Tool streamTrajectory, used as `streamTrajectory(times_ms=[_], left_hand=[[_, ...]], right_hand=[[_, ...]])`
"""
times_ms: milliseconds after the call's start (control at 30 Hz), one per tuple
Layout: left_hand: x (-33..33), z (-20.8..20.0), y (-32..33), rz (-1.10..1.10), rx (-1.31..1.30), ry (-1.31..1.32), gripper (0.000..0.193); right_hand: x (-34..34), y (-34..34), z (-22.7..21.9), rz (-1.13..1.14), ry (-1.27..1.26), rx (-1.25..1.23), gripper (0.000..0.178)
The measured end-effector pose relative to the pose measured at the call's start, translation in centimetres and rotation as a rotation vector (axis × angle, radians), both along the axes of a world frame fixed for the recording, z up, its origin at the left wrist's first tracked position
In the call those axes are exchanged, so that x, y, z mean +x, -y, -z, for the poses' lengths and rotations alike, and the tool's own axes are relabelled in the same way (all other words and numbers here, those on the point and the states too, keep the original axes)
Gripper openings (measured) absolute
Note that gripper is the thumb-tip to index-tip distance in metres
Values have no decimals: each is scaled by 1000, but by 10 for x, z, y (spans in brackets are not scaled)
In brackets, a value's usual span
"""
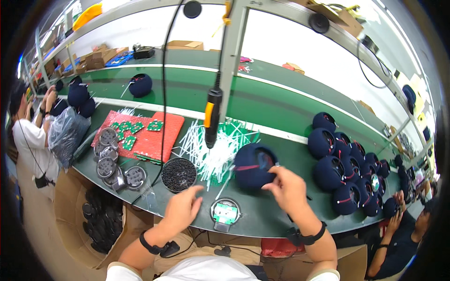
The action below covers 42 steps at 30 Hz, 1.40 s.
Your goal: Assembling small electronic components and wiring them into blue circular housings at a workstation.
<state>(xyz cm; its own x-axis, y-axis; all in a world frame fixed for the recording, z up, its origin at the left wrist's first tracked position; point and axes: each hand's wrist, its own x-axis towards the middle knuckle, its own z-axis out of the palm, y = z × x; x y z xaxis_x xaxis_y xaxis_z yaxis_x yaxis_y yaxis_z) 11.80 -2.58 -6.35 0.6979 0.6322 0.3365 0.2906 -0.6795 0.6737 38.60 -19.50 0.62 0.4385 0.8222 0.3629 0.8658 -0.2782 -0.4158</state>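
My right hand [287, 187] pinches the rim of a navy fabric-covered round shell [253, 175], which rests on the bench with its opening turned toward that hand. A red wire shows across the shell. Beside a round dish of small dark screws [178, 174], my left hand [183, 208] hovers with thumb and forefinger apart and nothing visible between them. Between my hands lies a round black part with a green-and-white circuit board [225, 212] on it. An electric screwdriver [213, 114] hangs above a heap of white strips [206, 152].
Several navy shells [329, 172] cluster at the right. Left of the dish lie grey round parts [107, 167] and pink bubble wrap [171, 131] with circuit boards. A green conveyor [187, 89] runs behind. Open cardboard box [70, 213] stands below. Other people work at both sides.
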Motion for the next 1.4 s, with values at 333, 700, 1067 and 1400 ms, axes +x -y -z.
streamTrajectory(times_ms=[333, 700, 1067, 1400], left_hand=[[-6, 16, 5, -28, 133, 87, 17], [-60, -55, -18, -61, 138, 283, 24], [-13, -88, -372, -512, 333, -728, 26], [21, -63, -451, -537, 265, -102, 25]], right_hand=[[202, -161, 2, 351, 206, 75, 52], [190, -191, 15, 417, 114, 5, 45], [202, -139, 63, 123, -207, -535, 51], [204, -130, 73, 126, -237, -465, 44]])
